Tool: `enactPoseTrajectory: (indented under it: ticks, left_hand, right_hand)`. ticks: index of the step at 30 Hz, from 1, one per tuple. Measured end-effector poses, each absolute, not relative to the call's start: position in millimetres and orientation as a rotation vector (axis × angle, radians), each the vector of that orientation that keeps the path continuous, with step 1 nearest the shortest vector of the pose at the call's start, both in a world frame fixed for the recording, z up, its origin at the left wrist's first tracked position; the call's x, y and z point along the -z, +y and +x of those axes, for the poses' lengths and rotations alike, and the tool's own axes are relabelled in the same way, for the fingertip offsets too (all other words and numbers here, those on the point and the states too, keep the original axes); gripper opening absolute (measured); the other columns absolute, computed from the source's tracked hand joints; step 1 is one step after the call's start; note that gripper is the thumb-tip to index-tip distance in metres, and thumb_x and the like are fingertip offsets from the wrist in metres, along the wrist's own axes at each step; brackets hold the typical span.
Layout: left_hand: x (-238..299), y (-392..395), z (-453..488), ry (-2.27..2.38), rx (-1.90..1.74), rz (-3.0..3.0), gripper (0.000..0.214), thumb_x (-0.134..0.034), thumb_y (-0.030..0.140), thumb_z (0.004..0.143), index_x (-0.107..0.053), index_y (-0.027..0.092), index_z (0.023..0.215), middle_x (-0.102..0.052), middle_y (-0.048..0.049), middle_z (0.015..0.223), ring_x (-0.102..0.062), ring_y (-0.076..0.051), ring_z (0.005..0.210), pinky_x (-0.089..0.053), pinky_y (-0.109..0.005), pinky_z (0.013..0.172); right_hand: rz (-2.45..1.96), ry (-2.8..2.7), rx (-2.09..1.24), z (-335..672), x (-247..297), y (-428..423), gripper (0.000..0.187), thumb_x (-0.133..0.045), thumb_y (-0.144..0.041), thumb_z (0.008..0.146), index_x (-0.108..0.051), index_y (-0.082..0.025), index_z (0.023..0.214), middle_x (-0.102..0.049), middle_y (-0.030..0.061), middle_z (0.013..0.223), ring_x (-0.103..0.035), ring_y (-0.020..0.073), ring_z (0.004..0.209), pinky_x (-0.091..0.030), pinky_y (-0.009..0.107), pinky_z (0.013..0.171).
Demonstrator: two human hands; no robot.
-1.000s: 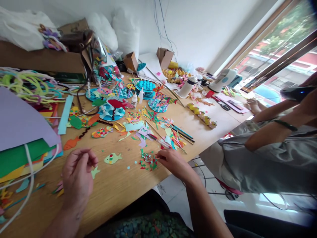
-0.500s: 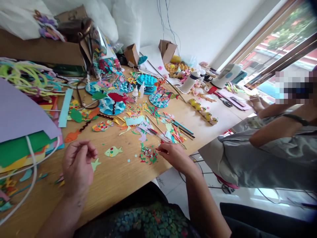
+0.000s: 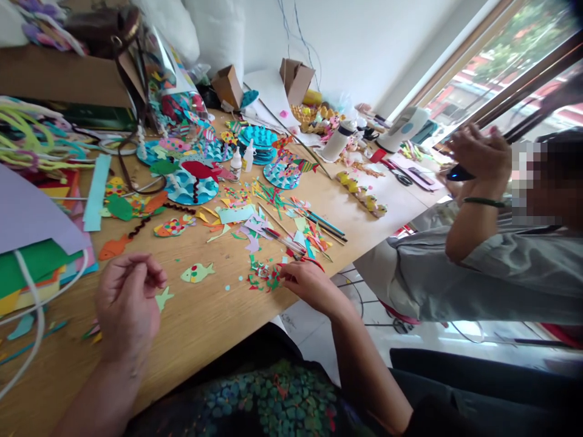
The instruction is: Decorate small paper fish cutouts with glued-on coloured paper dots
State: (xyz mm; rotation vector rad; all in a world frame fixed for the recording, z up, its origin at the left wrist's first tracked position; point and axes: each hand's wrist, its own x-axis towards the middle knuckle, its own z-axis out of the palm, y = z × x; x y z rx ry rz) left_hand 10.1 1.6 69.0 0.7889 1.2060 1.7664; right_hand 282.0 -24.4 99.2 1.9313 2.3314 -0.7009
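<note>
My left hand (image 3: 130,297) hovers over the near left of the table, its fingers curled in and thumb against them. Whatever it may pinch is hidden. Partly behind it is a pale green paper fish tail (image 3: 164,298). To its right lies a light green paper fish (image 3: 197,272) with red and yellow dots. My right hand (image 3: 312,286) rests at a small heap of red and green paper scraps (image 3: 264,274), fingertips bent together and pointing down-left. What is between those fingers cannot be made out. Red scissor handles (image 3: 313,262) show just behind this hand.
Paintbrushes and pencils (image 3: 325,226) lie among strips beyond my right hand. Glue bottles (image 3: 235,165) stand by blue wave-patterned discs (image 3: 194,187). Coloured paper sheets (image 3: 31,209) and a white cable (image 3: 34,291) are at left. Another person (image 3: 473,261) sits at right.
My view has shifted, so the table things sit further left in it. Red scissor handles now show behind my right hand. The other person's hands have risen. My left hand stays curled.
</note>
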Motion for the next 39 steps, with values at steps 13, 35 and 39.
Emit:
enactPoseTrajectory:
  ticks: [13,35,39]
  left_hand:
    - [-68.2,2.2,11.5,1.223,-1.757,0.783,0.012,-0.06,0.015,0.061,-0.057,0.017,0.072,-0.055,0.0046,0.057,-0.05,-0.008,0.049,-0.038,-0.019,0.043]
    - [-67.6,2.5,11.7,1.269,-1.704,0.724,0.012,-0.062,0.016,0.057,-0.059,0.019,0.068,-0.055,0.005,0.056,-0.049,-0.009,0.049,-0.039,-0.019,0.045]
    - [-67.1,2.3,12.3,1.303,-1.681,0.72,0.015,-0.061,0.014,0.055,-0.059,0.019,0.069,-0.055,0.0053,0.056,-0.05,-0.008,0.05,-0.04,-0.018,0.047]
  right_hand:
    - [1.774,2.506,0.715,279.5,-94.8,-27.6,0.016,-0.049,-0.012,0.079,-0.064,-0.018,0.075,-0.063,0.0012,0.077,-0.052,0.0107,0.071,-0.031,0.021,0.063]
    - [2.347,2.244,0.514,300.5,-86.0,-5.9,0.013,-0.053,-0.02,0.077,-0.063,-0.018,0.084,-0.064,0.0036,0.084,-0.054,0.0135,0.075,-0.034,0.022,0.064]
    - [2.222,2.326,0.671,293.9,-90.8,-15.4,0.011,-0.052,-0.019,0.077,-0.063,-0.018,0.073,-0.062,0.0007,0.07,-0.051,0.0112,0.065,-0.031,0.02,0.058]
